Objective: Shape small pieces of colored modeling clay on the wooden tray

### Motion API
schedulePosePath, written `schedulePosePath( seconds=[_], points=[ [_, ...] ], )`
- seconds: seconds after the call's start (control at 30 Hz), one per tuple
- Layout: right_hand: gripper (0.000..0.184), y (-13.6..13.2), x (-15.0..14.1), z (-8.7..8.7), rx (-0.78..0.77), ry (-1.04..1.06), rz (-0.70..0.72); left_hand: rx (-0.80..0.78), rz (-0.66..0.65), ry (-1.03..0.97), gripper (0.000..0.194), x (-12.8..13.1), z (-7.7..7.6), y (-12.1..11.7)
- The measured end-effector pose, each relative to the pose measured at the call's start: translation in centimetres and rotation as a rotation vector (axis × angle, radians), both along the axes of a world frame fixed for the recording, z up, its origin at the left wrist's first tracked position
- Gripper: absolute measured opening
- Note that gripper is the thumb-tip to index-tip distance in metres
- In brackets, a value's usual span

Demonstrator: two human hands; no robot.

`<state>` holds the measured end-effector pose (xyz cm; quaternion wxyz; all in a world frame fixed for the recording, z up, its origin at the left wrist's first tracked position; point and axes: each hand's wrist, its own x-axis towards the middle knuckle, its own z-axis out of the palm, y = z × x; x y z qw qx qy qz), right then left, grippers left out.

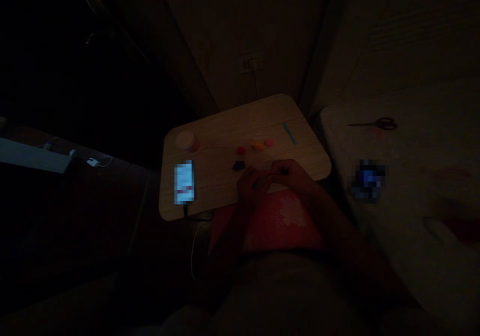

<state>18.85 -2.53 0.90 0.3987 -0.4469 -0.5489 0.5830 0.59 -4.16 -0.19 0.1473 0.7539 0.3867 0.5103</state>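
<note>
One dark lump [238,166], just beyond left grip [250,184]

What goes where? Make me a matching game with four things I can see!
Things:
1. dark lump
2. glowing screen
3. scissors
4. blue-green strip

Places:
A. near the small table's right end
B. off the table, to its right
C. close to the left hand
D. near the table's left end

Pairs: 1-C, 2-D, 3-B, 4-A

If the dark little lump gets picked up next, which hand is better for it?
Probably the left hand: it is close beside the dark lump on the table. The right hand sits farther away, beyond the left one.
</note>
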Motion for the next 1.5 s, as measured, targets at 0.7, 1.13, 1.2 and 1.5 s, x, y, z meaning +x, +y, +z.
schedulePosePath(
  seconds=[0.7, 1.13, 1.2, 1.5],
  points=[
    [0.031, -0.3, 1.3, -0.4, -0.016, 0.180, 0.114, -0.003, -0.064, -0.100, 0.013, -0.6, -0.6, 0.8],
    [0.032, -0.3, 0.4, -0.1, -0.044, 0.131, 0.026, 0.053, 0.028, -0.028, 0.012, -0.6, -0.5, 0.3],
    [0.033, -0.2, 0.4, -0.2, -0.044, 0.123, 0.027, 0.060, 0.032, -0.036, 0.010, -0.6, -0.6, 0.3],
    [0.028, -0.2, 0.6, 0.3, -0.007, 0.088, 0.087, 0.044, 0.032, -0.055, 0.022, -0.5, -0.5, 0.0]
  ],
)
